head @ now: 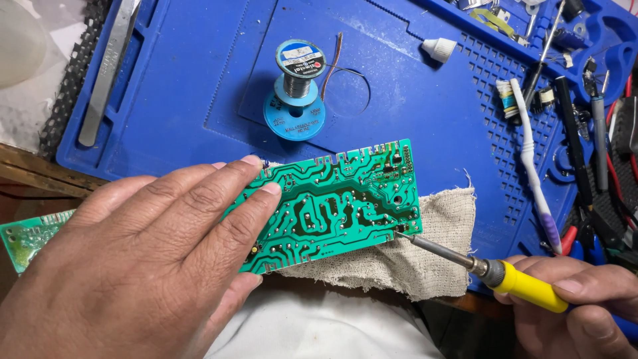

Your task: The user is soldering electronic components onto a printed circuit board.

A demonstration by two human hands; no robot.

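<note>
My left hand lies flat on the left part of a green circuit board, solder side up, pressing it onto a beige cloth. My right hand grips a soldering iron with a yellow handle. Its metal tip touches the board's lower right corner. The board's left end is hidden under my fingers.
A blue work mat carries a solder spool with loose wire, metal tweezers at left, a white toothbrush and several tools at right. Another green board lies at the left edge. A wooden table edge shows below the mat.
</note>
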